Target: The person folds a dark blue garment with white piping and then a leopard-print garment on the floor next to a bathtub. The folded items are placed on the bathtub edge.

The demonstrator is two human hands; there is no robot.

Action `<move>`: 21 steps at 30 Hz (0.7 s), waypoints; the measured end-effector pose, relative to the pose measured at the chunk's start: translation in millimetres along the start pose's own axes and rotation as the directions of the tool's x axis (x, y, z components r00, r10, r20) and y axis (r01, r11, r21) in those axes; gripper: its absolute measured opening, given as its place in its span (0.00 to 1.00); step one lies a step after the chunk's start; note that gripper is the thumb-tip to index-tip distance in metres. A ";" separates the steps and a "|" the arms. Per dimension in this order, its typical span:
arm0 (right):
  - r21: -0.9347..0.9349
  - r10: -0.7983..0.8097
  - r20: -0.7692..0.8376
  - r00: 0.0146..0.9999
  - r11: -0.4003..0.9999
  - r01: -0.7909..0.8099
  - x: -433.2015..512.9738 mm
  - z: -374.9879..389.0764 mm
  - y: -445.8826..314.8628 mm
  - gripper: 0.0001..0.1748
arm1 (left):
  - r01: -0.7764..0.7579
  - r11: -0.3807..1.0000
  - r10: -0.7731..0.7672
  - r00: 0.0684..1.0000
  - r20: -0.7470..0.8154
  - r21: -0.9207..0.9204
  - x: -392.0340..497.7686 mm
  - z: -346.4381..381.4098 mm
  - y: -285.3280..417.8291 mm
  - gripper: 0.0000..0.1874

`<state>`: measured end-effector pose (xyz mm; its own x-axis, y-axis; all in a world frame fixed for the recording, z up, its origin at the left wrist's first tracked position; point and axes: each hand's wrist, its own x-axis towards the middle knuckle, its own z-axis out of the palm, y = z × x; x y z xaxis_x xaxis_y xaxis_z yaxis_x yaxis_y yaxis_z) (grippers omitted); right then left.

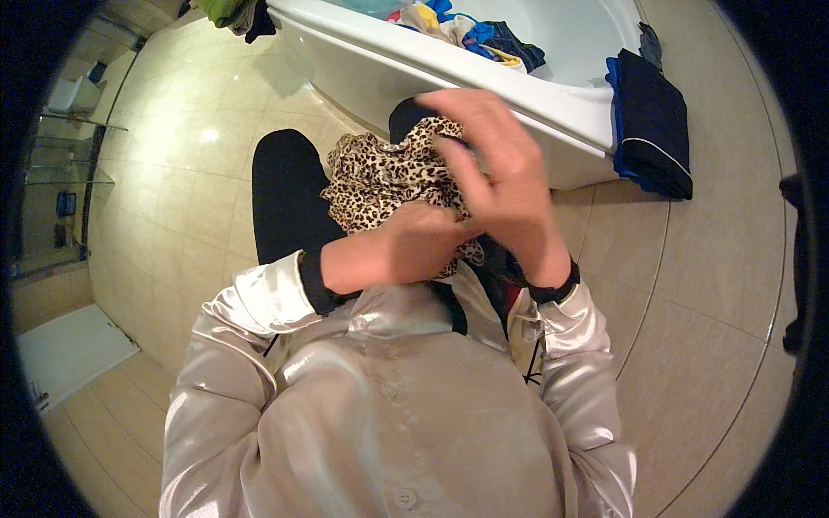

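Note:
A leopard-print cloth garment [382,181] lies bunched across my lap, between and over my black-trousered legs. My left hand [414,239] is curled closed at the garment's near edge, with folds of the print showing on both sides of it. Above the right part of the cloth is my right hand [502,171], blurred, its fingers bent and spread apart with nothing visible between them. The base of the right hand comes close to the left knuckles; whether they touch is unclear. Part of the garment is hidden behind both hands.
Right ahead stands a white bathtub [576,107] holding a heap of mixed clothes [453,29]. Folded dark cloths [654,123] hang over its right end. Green and dark textiles [236,16] are at the upper left. Glass shelves [65,149] line the left side above beige floor tiles [175,168].

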<state>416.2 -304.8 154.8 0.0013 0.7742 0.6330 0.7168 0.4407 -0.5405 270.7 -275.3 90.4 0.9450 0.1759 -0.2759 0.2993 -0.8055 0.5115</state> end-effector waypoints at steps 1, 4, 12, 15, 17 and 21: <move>0.025 0.158 0.031 0.987 0.987 -0.159 -8.2 -6.8 5.6 0.17 | -0.086 0.986 0.069 0.990 -0.120 -0.144 -3.6 -0.1 -3.2 0.21; 0.072 0.542 0.167 0.823 0.826 -0.559 -49.8 -25.1 21.6 0.17 | -0.298 0.842 0.097 0.903 -0.418 -0.450 -26.8 -6.9 -14.2 0.17; 0.431 0.574 0.462 0.676 0.521 -0.737 -121.5 -22.2 -6.1 0.39 | -0.335 0.591 -0.109 0.868 -0.484 -0.734 -28.0 -24.4 -3.3 0.11; 0.541 0.599 0.466 0.651 0.390 -0.745 -119.0 -10.1 -10.3 0.38 | -0.240 0.537 0.060 0.967 -0.247 -0.809 -16.3 -25.1 4.4 0.13; 0.533 0.657 0.380 0.652 0.421 -0.735 -131.2 -11.6 8.1 0.33 | -0.297 0.592 0.153 0.954 -0.258 -0.749 -12.3 -33.4 10.2 0.14; 0.763 0.729 0.375 0.573 0.108 -0.637 -123.0 -14.0 4.6 0.25 | -0.037 0.825 -0.083 0.979 -0.187 -0.563 -12.5 -58.9 6.4 0.14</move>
<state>429.1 -404.3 82.3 0.2615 0.9351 -0.2391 -0.4553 -0.0989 -0.8848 268.6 -249.3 145.0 0.9248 0.3450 -0.1604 0.2861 -0.3528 0.8909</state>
